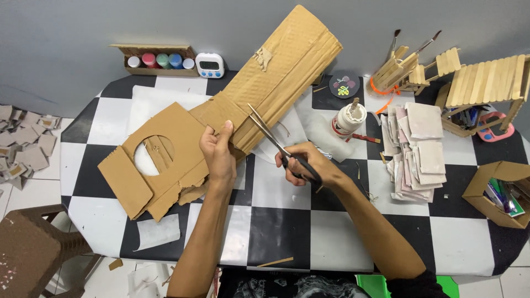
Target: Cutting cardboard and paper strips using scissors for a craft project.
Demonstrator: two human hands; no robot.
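The cardboard point(243, 105) lay across the checkered table point(287, 232), its long axis running from 7 o'clock, where a flat panel with a round hole sat, up to 1 o'clock, where the folded end lifted off the surface. The left hand point(218, 157) pinched it near the middle, thumb on top, fingers clamped under the edge. The scissors point(276, 143) came in from 4 o'clock in the right hand point(309, 165), fingers closed through the black handles, blades parted and pointing toward 11 o'clock into the cardboard just right of the left thumb. The right hand was nearer the cut. Whether the lower blade sat beneath the sheet was hard to tell. At 2 o'clock stood a glue bottle point(348, 118); at 3 o'clock, stacked tiles point(417, 152).
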